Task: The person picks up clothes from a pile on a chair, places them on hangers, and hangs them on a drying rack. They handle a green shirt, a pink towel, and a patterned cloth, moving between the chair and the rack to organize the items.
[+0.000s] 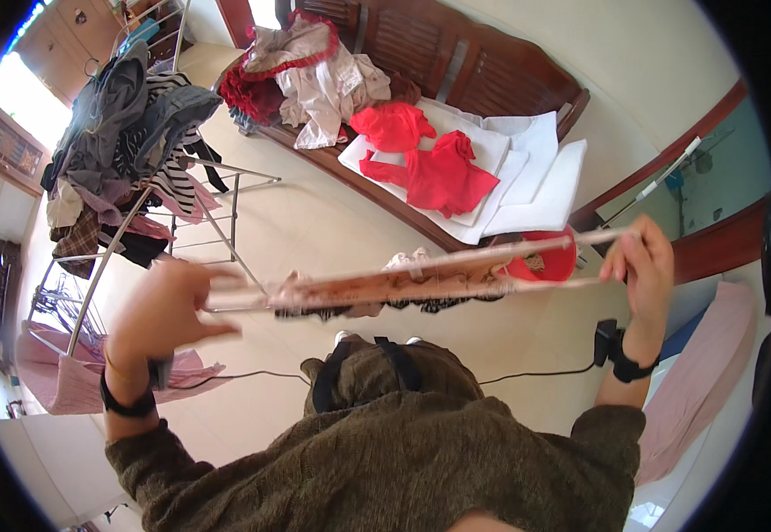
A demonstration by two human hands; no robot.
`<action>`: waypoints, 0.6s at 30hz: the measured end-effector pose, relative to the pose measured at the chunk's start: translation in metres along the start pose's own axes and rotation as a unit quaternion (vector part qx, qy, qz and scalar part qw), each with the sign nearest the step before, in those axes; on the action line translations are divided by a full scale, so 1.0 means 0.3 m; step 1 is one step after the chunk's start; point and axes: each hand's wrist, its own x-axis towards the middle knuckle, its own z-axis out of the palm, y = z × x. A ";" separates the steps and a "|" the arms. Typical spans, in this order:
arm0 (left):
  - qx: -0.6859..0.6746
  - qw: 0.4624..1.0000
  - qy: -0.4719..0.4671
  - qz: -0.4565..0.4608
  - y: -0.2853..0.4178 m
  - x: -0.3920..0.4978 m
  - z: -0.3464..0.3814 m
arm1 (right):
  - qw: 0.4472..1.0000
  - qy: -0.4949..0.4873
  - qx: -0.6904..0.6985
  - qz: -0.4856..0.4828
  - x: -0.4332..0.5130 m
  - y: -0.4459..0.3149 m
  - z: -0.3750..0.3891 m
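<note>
A strappy garment (398, 282), pinkish-tan with dark lace-like trim, is stretched sideways between my hands above the floor. My right hand (644, 259) pinches the ends of its thin pale straps at the right. At the other end, my left hand (159, 309) holds the opposite straps; motion blurs it, and its thumb and a finger spread around them. Both wrists wear black bands with cables. Ruffled pale and black parts of the garment hang below the stretched edge.
A wooden bench (425, 40) bears red clothing (452, 173), white padded pieces (545, 179) and a pile of clothes (325, 80). A metal drying rack (232, 219) loaded with garments (126, 133) stands left. Beyond the straps is a red bucket (561, 256). Pink cloth (704, 379) lies right.
</note>
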 end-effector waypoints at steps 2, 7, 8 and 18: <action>0.109 0.987 -0.097 0.064 0.058 -0.036 0.010 | 0.999 0.047 -0.011 -0.010 -0.059 -0.036 0.005; -0.258 0.911 -0.162 0.279 0.058 -0.091 -0.117 | 0.905 -0.320 0.244 -0.134 -0.087 -0.079 -0.149; -0.242 0.880 -0.101 0.395 0.040 -0.071 -0.137 | 0.867 -0.394 0.256 -0.166 -0.043 -0.076 -0.209; -0.318 0.934 0.160 -0.007 -0.219 0.528 0.345 | 0.967 -0.131 -0.036 0.214 0.219 0.620 0.310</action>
